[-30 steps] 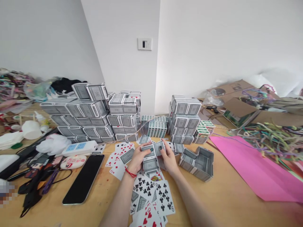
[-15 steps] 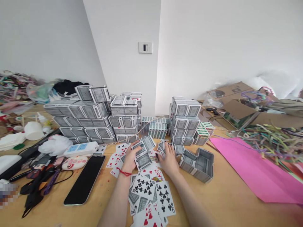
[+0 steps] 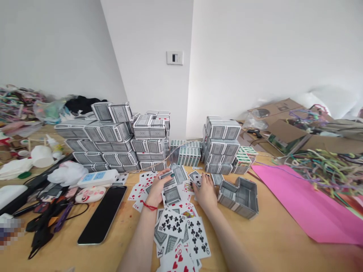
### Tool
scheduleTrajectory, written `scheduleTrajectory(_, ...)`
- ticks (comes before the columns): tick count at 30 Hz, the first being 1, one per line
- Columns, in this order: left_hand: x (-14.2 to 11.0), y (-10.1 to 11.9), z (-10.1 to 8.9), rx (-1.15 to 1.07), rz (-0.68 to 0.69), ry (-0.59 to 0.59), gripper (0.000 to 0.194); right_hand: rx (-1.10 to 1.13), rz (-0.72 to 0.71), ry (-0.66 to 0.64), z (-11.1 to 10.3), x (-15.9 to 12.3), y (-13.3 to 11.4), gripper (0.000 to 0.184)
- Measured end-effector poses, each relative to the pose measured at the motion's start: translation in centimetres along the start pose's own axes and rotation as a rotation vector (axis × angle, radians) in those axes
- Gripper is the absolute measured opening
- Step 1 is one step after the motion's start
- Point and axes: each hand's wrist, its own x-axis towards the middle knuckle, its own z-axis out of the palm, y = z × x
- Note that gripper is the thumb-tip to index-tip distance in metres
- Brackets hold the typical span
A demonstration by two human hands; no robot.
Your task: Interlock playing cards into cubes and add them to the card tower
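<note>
My left hand (image 3: 159,186), with a red string on its wrist, is closed around grey-backed playing cards (image 3: 171,195) that appear folded and joined. My right hand (image 3: 206,193) reaches over loose cards on the table, its fingers apart and the tips touching a face-up card (image 3: 196,177). A face-down card (image 3: 217,179) lies just beyond these fingers. Between my forearms spreads a pile of loose cards, with a ten of clubs (image 3: 171,223) and a nine of clubs (image 3: 197,237) on top. Right of my right hand stands an open-topped box made of cards (image 3: 239,200).
Stacked card-covered blocks stand at the left (image 3: 113,132) and right (image 3: 222,145) back. Card packs (image 3: 189,155) sit between them. A phone (image 3: 102,215), a power strip (image 3: 98,177) and a glue gun (image 3: 45,226) lie left. Pink paper (image 3: 300,204) and a cardboard box (image 3: 292,138) are right.
My right hand has shifted slightly right over the cards, and cards near its fingers have moved. The open-topped box sits a little farther right. My left hand keeps its hold.
</note>
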Motion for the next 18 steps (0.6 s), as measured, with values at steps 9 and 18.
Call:
scheduleTrajectory(9, 0.6, -0.3, -0.4, 0.013, 0.004, 0.034, 0.035, 0.088, -0.134, 0.256, -0.7, -0.2, -0.4, 0.033)
scheduleTrajectory(18, 0.7, -0.4, -0.5, 0.08, 0.038, 0.059, 0.042, 0.402, -0.19, 0.31, -1.6, -0.3, -0.3, 0.029)
